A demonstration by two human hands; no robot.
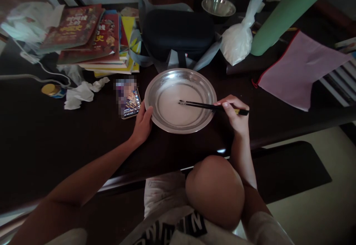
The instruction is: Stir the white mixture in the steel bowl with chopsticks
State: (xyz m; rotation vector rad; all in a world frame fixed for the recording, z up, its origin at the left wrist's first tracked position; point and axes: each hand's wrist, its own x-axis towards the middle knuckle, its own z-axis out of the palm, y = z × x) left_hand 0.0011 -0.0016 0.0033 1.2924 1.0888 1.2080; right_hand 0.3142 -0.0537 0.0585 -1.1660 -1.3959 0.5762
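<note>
Two hands are at work on one steel basin (206, 89) in the middle of the dark table (55, 141). The basin is wide and shallow, and a thin pool of pale, milky liquid (174, 107) covers its flat bottom. My left hand (143, 124) rests against the basin's left rim, its grip loosely curled, thumb on the edge and fingers along the outside. My right hand (235, 115) sits at the right rim, its grip pinched around a pair of dark chopsticks (205, 105). The chopsticks lie nearly level across the rim, their tips reaching left into the liquid near the basin's centre.

Just left of the basin a phone (128, 98) lies flat, close to my left hand. Farther left are crumpled tissues (80, 93) and a small jar with a yellow lid (51, 90). At the far left stands a stack of books (94, 39). Beyond the basin sits a black case (178, 31), and to its right a knotted plastic bag (239, 39) holding something white and powdery. A second, smaller steel bowl (218, 6) stands at the far edge; I cannot tell what is in it. A pink cloth (300, 70) lies to the right.
</note>
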